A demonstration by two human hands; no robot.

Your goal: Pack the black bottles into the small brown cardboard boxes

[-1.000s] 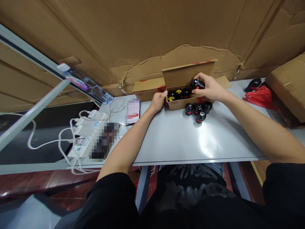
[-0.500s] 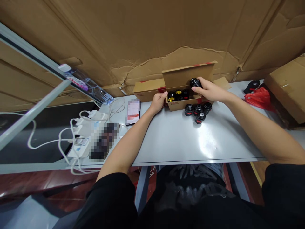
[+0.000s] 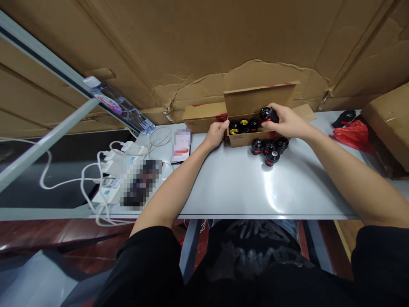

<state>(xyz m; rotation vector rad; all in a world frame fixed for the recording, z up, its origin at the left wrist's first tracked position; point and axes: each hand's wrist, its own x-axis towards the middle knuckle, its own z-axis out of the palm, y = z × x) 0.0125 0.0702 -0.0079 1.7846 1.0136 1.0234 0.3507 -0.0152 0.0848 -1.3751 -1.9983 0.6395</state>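
Observation:
An open cardboard box stands on the table with its lid raised at the back. Inside are several black cylindrical parts, some showing yellow ends. My left hand is closed on the box's left end, thumb at the top edge. Over the right part of the box, my right hand grips a black cylindrical part with a red label, held tilted between thumb and fingers. Just in front of the box, several more black cylindrical parts with red labels stand close together.
Left of the box is a second cardboard box. A phone-like item, white cables and plugs, and a water bottle lie further left. At right are a red plastic bag and a large carton.
The right hand has lowered the black part slightly toward the inside of the box. My left hand keeps its hold on the box. The whole view has shifted a little.

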